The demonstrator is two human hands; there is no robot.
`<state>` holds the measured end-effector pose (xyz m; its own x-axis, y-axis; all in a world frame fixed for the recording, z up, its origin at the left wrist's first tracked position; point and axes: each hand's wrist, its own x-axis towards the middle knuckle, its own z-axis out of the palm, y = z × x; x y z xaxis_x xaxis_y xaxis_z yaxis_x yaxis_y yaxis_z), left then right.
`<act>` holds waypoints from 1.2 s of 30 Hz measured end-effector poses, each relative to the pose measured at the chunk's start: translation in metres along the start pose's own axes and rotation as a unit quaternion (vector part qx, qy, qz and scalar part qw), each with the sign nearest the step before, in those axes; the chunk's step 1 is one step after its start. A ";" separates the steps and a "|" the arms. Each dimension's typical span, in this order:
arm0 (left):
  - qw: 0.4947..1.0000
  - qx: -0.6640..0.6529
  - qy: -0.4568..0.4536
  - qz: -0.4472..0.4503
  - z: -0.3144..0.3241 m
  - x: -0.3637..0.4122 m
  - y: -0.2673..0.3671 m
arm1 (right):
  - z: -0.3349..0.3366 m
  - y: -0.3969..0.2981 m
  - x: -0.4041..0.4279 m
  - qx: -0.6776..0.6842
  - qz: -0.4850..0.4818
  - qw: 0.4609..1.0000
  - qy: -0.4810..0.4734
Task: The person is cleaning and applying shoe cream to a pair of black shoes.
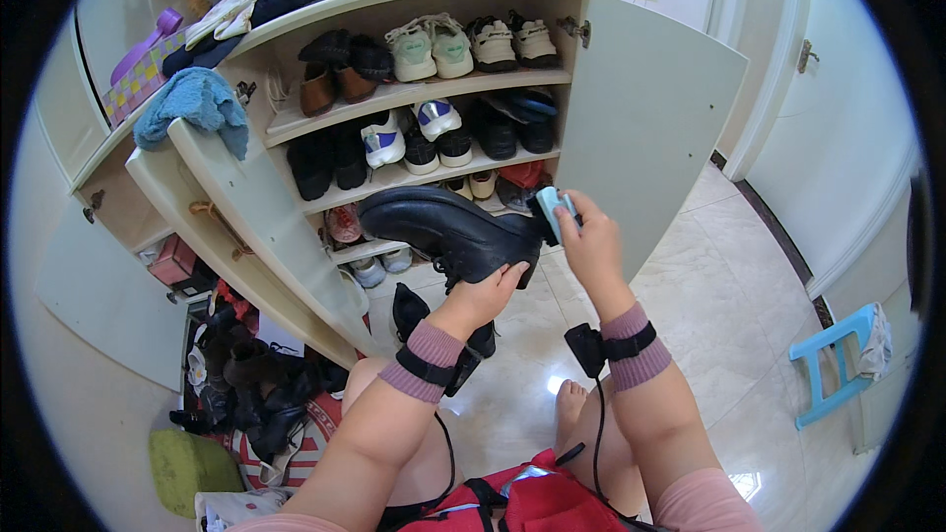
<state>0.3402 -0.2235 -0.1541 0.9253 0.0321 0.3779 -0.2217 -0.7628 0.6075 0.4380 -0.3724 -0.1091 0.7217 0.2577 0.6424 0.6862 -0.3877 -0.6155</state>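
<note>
A black leather lace-up shoe [451, 229] is held up in front of the open shoe cabinet, its toe to the left and its heel to the right. My left hand [484, 299] grips it from below near the heel, thumb on its side. In my right hand [593, 240] is a light blue brush [554, 213] with dark bristles, which face the heel end of the shoe; whether they touch it I cannot tell. Another black shoe [409, 310] shows partly behind my left wrist, low by the floor.
Shelves of the cabinet [399, 96] hold several pairs of shoes. Its white door [650, 111] stands open at right, with more open doors at left. A heap of dark shoes [255, 377] lies at lower left beside a green stool [194, 471]. A blue plastic stool [831, 362] stands right.
</note>
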 end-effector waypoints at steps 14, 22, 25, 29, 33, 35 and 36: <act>0.967 0.037 0.183 0.171 0.002 0.002 0.002 | 0.010 -0.042 -0.012 0.051 -0.089 0.995 0.018; 0.991 -0.030 0.099 0.085 0.000 0.002 -0.005 | 0.011 -0.041 -0.020 0.037 -0.163 0.986 0.019; 0.996 -0.045 0.076 0.027 -0.006 -0.001 0.007 | 0.004 -0.020 -0.007 0.023 -0.046 0.999 -0.003; 0.988 -0.124 0.069 -0.054 -0.003 0.002 0.013 | -0.006 0.003 0.002 0.021 0.055 0.998 -0.010; 0.990 -0.102 0.069 -0.068 -0.008 -0.006 -0.001 | 0.010 -0.038 -0.023 0.053 -0.167 0.984 0.020; 0.978 -0.159 0.047 -0.128 -0.009 0.000 0.018 | 0.000 -0.002 -0.004 0.019 -0.085 0.996 0.023; 0.977 -0.145 0.043 -0.150 -0.012 0.000 0.022 | -0.005 0.000 0.006 0.000 -0.006 1.000 0.021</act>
<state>0.3313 -0.2325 -0.1329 0.9354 0.2897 0.2029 -0.0342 -0.4969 0.8672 0.4418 -0.3752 -0.1030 0.7097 0.2254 0.6675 0.6942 -0.3855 -0.6079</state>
